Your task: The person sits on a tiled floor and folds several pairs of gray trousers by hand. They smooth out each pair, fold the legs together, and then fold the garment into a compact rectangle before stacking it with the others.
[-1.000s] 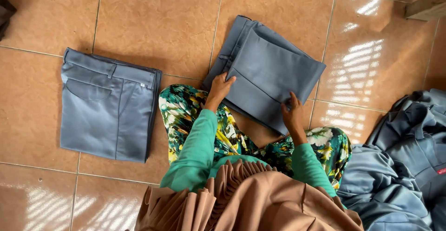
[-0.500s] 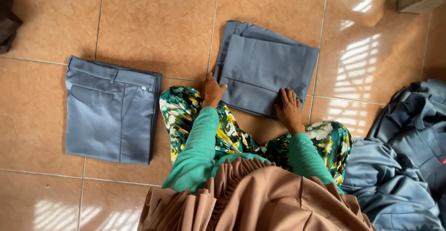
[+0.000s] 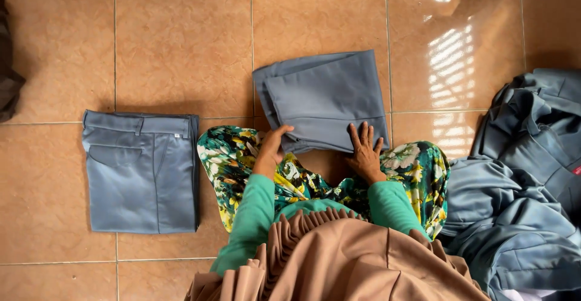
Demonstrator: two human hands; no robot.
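Observation:
A folded pair of grey trousers (image 3: 324, 98) lies on the tiled floor right in front of my knees. My left hand (image 3: 272, 150) curls its fingers around the near left corner of that fold. My right hand (image 3: 365, 150) rests flat, fingers spread, on its near right edge. A second folded pair of grey trousers (image 3: 142, 171) lies flat on the floor to my left, apart from both hands.
A loose heap of grey clothes (image 3: 523, 198) lies on the floor at my right. My lap is covered by floral fabric (image 3: 230, 156) and a brown pleated cloth (image 3: 339, 258). A dark object (image 3: 9, 89) sits at the left edge. Orange floor tiles (image 3: 181, 47) surround everything.
The trousers in front of me were tilted and held up at the near edge; they have been laid flat and squared, and both hands now press on the near edge.

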